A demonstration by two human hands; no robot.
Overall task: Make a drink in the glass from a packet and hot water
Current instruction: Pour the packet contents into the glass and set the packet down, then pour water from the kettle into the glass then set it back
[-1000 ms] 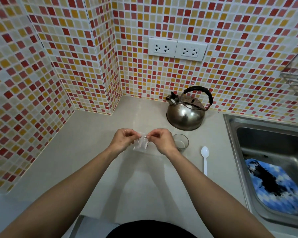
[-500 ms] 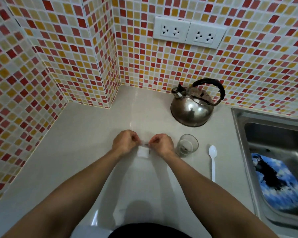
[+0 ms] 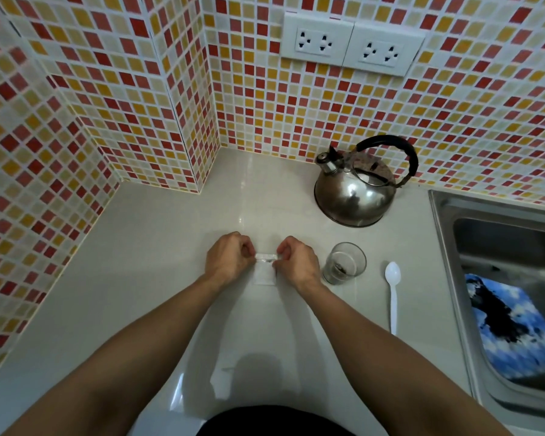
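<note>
A small clear packet (image 3: pixel 264 272) hangs between my two hands over the middle of the counter. My left hand (image 3: pixel 228 260) pinches its top left corner and my right hand (image 3: pixel 296 262) pinches its top right corner. Just right of my right hand stands a short clear glass (image 3: pixel 344 263) with something dark at its bottom. A white plastic spoon (image 3: pixel 392 291) lies on the counter to the right of the glass. Behind the glass sits a steel kettle (image 3: pixel 356 191) with a black handle.
The pale counter (image 3: pixel 139 262) is bounded by tiled walls at the left and back. A steel sink (image 3: pixel 497 240) at the right holds a blue, white and black cloth (image 3: pixel 513 325). Two wall sockets (image 3: pixel 350 44) sit above the kettle.
The view has tilted down and closer. Both hands still hold the packet by its top, and it now hangs lower, close above the counter.
</note>
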